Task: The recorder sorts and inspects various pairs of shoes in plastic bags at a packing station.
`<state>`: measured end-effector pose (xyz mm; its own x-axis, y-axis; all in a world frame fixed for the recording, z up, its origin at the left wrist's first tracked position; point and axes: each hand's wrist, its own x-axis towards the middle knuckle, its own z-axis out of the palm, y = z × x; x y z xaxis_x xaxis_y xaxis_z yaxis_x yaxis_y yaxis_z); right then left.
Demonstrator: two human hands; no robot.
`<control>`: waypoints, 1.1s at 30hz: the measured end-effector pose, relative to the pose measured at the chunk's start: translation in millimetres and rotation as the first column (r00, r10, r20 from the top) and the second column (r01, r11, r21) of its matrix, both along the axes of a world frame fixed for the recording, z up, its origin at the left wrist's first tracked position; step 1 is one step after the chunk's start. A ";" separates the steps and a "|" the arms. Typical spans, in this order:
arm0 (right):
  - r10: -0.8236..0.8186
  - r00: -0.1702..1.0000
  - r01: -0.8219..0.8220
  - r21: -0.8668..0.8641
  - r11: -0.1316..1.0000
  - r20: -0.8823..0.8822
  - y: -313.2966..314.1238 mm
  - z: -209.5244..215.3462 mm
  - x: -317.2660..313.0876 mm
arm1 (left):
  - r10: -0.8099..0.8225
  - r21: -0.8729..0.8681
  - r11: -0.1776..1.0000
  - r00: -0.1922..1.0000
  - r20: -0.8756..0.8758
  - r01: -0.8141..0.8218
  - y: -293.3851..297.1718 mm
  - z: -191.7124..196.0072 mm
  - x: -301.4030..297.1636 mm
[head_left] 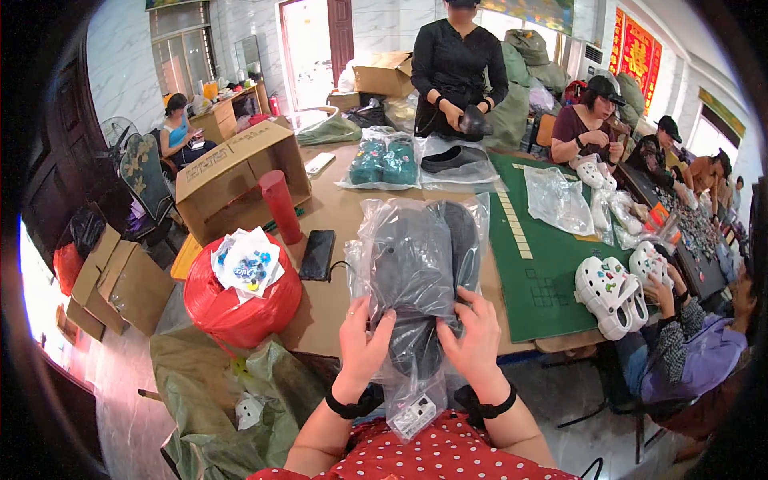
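A clear plastic bag (362, 264) holding a pair of black clogs (414, 260) lies in front of me, its lower end hanging over the table's near edge. My left hand (366, 342) grips the bag's left side, thumb on top. On the opposite side, my right hand (470, 333) grips it the same way, with its thumb pressed near the lower shoe. Toward my lap, a small white label (416, 416) shows through the plastic. Fingertips under the bag are partly hidden.
Left of the bag are a black phone (318, 254), a red cylinder (280, 206), a red twine roll (216, 320) and a cardboard box (240, 156). To the right, a green mat (536, 264) bears plastic bags. Several co-workers sit or stand around, some handling white clogs (604, 296).
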<state>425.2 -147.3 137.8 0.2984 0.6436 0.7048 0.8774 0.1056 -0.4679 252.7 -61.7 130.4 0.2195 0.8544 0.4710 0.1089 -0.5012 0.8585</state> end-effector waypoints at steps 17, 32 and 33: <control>0.387 0.170 -0.439 0.282 0.853 -0.906 -7.0 -36.7 41.5 | -0.328 -0.254 0.849 0.838 0.435 0.464 -12.5 -26.4 6.2; 0.170 0.017 -0.257 0.160 0.953 -0.985 -18.5 -11.3 24.6 | -0.291 -0.244 0.890 0.891 0.348 0.385 -16.5 -5.6 7.3; 0.155 0.005 -0.246 0.149 0.958 -0.988 -18.5 -10.1 23.5 | -0.290 -0.244 0.890 0.891 0.348 0.385 -14.4 -5.1 6.1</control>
<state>448.7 -165.8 127.7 0.5264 0.8332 -0.1692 -0.4756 0.1236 -0.8710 258.8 -76.1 125.4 0.4116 0.8624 0.2946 -0.3013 -0.1763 0.9371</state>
